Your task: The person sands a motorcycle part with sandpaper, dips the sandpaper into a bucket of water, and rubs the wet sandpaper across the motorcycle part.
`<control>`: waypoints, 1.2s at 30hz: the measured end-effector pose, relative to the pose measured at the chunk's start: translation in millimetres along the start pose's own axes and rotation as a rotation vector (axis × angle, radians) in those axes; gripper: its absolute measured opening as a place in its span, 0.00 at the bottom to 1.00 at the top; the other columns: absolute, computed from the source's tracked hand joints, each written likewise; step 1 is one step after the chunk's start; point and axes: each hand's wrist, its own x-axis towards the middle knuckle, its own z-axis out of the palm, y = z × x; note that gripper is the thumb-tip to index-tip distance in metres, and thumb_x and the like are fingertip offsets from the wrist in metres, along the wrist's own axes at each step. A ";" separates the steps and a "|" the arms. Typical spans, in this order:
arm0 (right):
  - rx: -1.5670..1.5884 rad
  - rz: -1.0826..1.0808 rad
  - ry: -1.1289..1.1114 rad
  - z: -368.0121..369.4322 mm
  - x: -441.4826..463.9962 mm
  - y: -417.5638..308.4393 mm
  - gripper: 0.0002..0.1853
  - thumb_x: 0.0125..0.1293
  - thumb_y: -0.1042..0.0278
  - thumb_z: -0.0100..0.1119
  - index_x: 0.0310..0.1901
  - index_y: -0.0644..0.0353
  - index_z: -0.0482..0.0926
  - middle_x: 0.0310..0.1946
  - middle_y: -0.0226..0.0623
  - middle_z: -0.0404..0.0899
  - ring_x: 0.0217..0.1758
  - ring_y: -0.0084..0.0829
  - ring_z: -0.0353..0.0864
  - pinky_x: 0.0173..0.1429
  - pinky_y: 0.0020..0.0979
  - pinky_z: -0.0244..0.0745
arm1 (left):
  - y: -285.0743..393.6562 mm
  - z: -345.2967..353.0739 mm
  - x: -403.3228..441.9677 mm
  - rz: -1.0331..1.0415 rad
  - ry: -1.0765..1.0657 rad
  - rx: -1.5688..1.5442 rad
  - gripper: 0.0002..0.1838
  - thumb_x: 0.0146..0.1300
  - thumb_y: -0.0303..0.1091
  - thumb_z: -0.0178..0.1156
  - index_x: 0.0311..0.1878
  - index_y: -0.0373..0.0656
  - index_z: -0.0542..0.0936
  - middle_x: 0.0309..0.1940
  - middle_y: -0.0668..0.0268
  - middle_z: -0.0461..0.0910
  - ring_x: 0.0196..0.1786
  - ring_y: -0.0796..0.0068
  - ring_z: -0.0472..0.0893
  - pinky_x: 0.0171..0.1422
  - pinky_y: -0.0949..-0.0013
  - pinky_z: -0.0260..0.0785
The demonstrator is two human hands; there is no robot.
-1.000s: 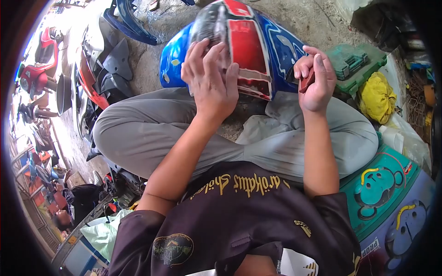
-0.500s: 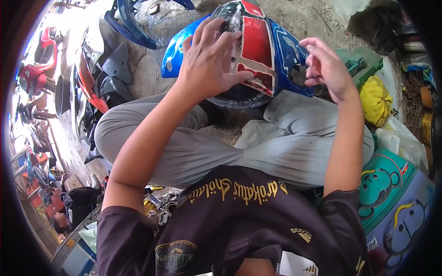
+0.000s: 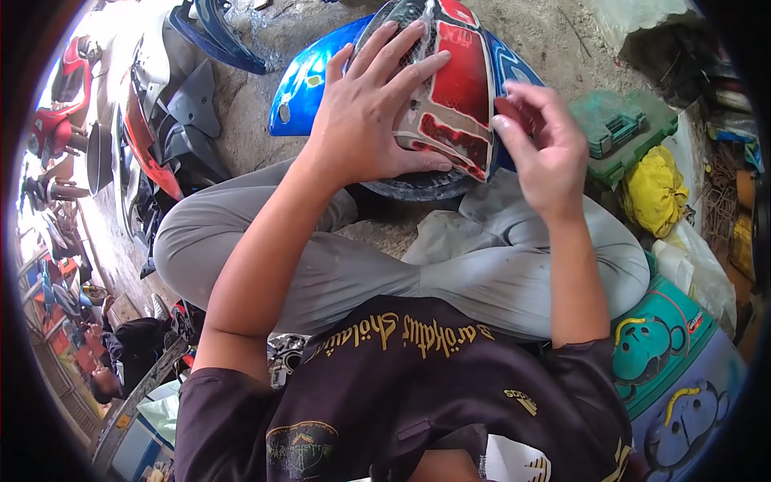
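Note:
My left hand point(image 3: 371, 116) lies spread over a curved red vehicle body panel point(image 3: 464, 76) with grey, worn-looking patches and pale edges. Its thumb rests near the panel's lower end. A folded red-brown piece of sandpaper point(image 3: 518, 116) is pinched in my right hand point(image 3: 554, 149), at the panel's right edge. Glossy blue body parts point(image 3: 309, 84) show on both sides of the red panel. Beneath its lower end is a dark rounded rim point(image 3: 422, 189), mostly covered, between my crossed legs.
Grey and orange body panels point(image 3: 148, 145) lie on the ground at left. A green case point(image 3: 622, 132), a yellow bundle point(image 3: 657, 189) and a teal box point(image 3: 658, 337) stand at right. Another person point(image 3: 132, 357) is at the lower left.
My left hand has settled flatter on the panel. My right hand has moved left to the panel's edge with the sandpaper. The red panel appears slightly turned and shifted right.

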 end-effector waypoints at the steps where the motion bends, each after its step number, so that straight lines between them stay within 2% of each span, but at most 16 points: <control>1: -0.082 -0.105 -0.006 2.7 0.8 3.2 0.18 0.67 0.85 0.71 0.57 0.61 0.88 0.49 0.39 0.88 0.53 0.33 0.90 0.60 0.32 0.84 | -3.8 -0.6 0.9 0.014 -0.005 -0.010 0.62 0.42 0.72 0.84 0.84 0.63 0.75 0.87 0.57 0.67 0.89 0.45 0.63 0.88 0.38 0.52; 5: -0.371 -0.415 -0.024 0.9 7.0 10.4 0.18 0.60 0.84 0.74 0.52 0.60 0.90 0.49 0.42 0.89 0.51 0.44 0.89 0.56 0.39 0.85 | -10.7 -2.5 2.7 0.019 -0.023 -0.025 0.62 0.40 0.71 0.85 0.83 0.64 0.76 0.87 0.59 0.67 0.89 0.45 0.63 0.87 0.39 0.54; 9: -0.404 -0.567 -0.040 4.6 8.5 11.4 0.21 0.55 0.85 0.74 0.52 0.59 0.90 0.50 0.40 0.90 0.52 0.46 0.89 0.56 0.43 0.85 | -11.0 -1.6 2.2 0.011 -0.028 -0.019 0.62 0.40 0.71 0.85 0.83 0.63 0.76 0.87 0.59 0.68 0.89 0.46 0.63 0.87 0.39 0.55; 11: -0.417 -0.630 -0.080 9.0 5.6 6.8 0.22 0.54 0.85 0.74 0.53 0.60 0.90 0.51 0.39 0.90 0.52 0.46 0.88 0.57 0.44 0.85 | -10.9 -1.6 0.7 0.004 -0.018 -0.032 0.60 0.44 0.69 0.84 0.83 0.61 0.76 0.87 0.59 0.68 0.89 0.46 0.63 0.87 0.39 0.55; 15: -0.422 -0.617 -0.111 10.1 2.4 3.8 0.24 0.52 0.85 0.74 0.54 0.63 0.89 0.52 0.41 0.90 0.53 0.48 0.88 0.59 0.45 0.86 | -10.5 7.1 -6.1 -0.054 0.078 -0.089 0.53 0.52 0.63 0.83 0.82 0.57 0.78 0.86 0.58 0.69 0.89 0.46 0.64 0.87 0.41 0.56; 18: -0.414 -0.685 -0.139 6.5 2.1 15.0 0.25 0.52 0.85 0.74 0.55 0.63 0.89 0.54 0.43 0.90 0.54 0.50 0.87 0.60 0.46 0.86 | -10.4 6.7 -10.3 -0.061 0.098 -0.112 0.45 0.58 0.56 0.81 0.79 0.56 0.80 0.85 0.58 0.71 0.88 0.47 0.66 0.86 0.43 0.57; 19: -0.421 -0.694 -0.142 5.9 1.5 16.2 0.25 0.51 0.85 0.74 0.55 0.64 0.88 0.54 0.43 0.90 0.54 0.50 0.87 0.60 0.46 0.86 | -10.5 7.9 -10.3 -0.073 0.113 -0.126 0.40 0.61 0.52 0.79 0.77 0.55 0.82 0.84 0.57 0.73 0.87 0.47 0.67 0.86 0.43 0.58; 21: -0.434 -0.714 -0.148 5.1 -1.3 15.4 0.25 0.51 0.84 0.75 0.54 0.65 0.88 0.55 0.44 0.90 0.54 0.50 0.87 0.60 0.47 0.86 | -8.5 6.6 -9.5 -0.091 0.122 -0.150 0.37 0.63 0.48 0.77 0.76 0.54 0.83 0.84 0.58 0.73 0.87 0.46 0.68 0.87 0.43 0.57; 28: -0.577 -0.791 -0.354 -5.6 27.3 -1.8 0.19 0.56 0.80 0.74 0.52 0.65 0.87 0.57 0.45 0.88 0.56 0.51 0.86 0.61 0.46 0.86 | 2.1 10.5 -12.9 -0.185 0.149 -0.174 0.28 0.72 0.38 0.67 0.74 0.53 0.86 0.83 0.59 0.76 0.87 0.49 0.68 0.89 0.43 0.56; 29: -0.579 -0.766 -0.314 -4.8 35.7 0.2 0.18 0.58 0.77 0.74 0.51 0.63 0.87 0.57 0.45 0.87 0.56 0.50 0.86 0.61 0.45 0.86 | -0.1 10.6 -13.3 -0.181 0.168 -0.202 0.25 0.74 0.36 0.64 0.74 0.54 0.87 0.82 0.59 0.77 0.86 0.50 0.70 0.88 0.44 0.56; 33: -0.568 -0.888 -0.499 7.6 33.1 -14.1 0.19 0.56 0.76 0.75 0.52 0.62 0.88 0.55 0.43 0.89 0.56 0.49 0.86 0.61 0.46 0.86 | -4.3 19.3 -18.1 -0.149 0.263 -0.211 0.23 0.74 0.33 0.65 0.70 0.54 0.89 0.78 0.61 0.81 0.84 0.51 0.74 0.87 0.47 0.59; 36: -0.604 -0.934 -0.377 -5.7 61.1 0.7 0.20 0.55 0.75 0.75 0.52 0.63 0.88 0.54 0.43 0.89 0.55 0.48 0.87 0.61 0.46 0.87 | -0.1 17.9 -21.2 -0.162 0.265 -0.178 0.22 0.73 0.33 0.66 0.69 0.54 0.90 0.78 0.61 0.81 0.84 0.52 0.74 0.86 0.48 0.61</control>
